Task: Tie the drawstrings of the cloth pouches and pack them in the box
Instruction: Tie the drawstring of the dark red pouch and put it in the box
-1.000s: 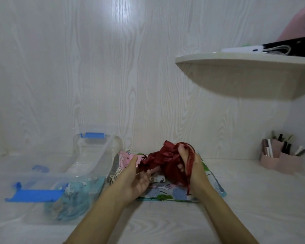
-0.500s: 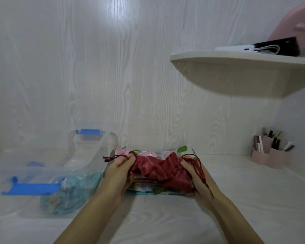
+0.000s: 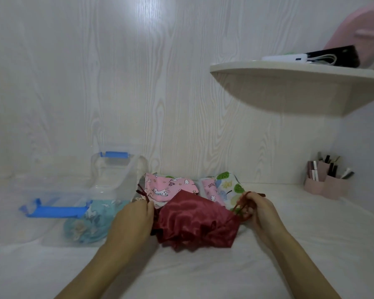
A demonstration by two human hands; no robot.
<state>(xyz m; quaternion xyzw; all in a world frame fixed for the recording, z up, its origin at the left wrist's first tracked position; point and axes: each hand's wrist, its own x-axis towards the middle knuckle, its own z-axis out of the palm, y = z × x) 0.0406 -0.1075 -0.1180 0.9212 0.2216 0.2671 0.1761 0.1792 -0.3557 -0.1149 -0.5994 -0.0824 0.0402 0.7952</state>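
Note:
A dark red satin pouch [image 3: 194, 221] lies gathered on the white table between my hands. My left hand [image 3: 134, 219] pinches its red drawstring at the pouch's left end. My right hand [image 3: 257, 210] grips the red drawstring loops at the right end. Behind the red pouch lie a pink printed pouch [image 3: 166, 188] and a white pouch with green leaves [image 3: 229, 186]. A clear plastic box [image 3: 108, 190] with blue latches stands to the left, with a light blue pouch [image 3: 91, 223] inside it.
A clear lid with a blue latch [image 3: 56, 210] lies left of the box. A pink pen holder [image 3: 326, 184] stands at the right wall. A shelf [image 3: 289, 70] juts out overhead at the upper right, carrying a power bank and a black item.
My hands have lowered the red pouch to the table and pulled apart sideways, drawing the strings out and gathering the pouch's mouth.

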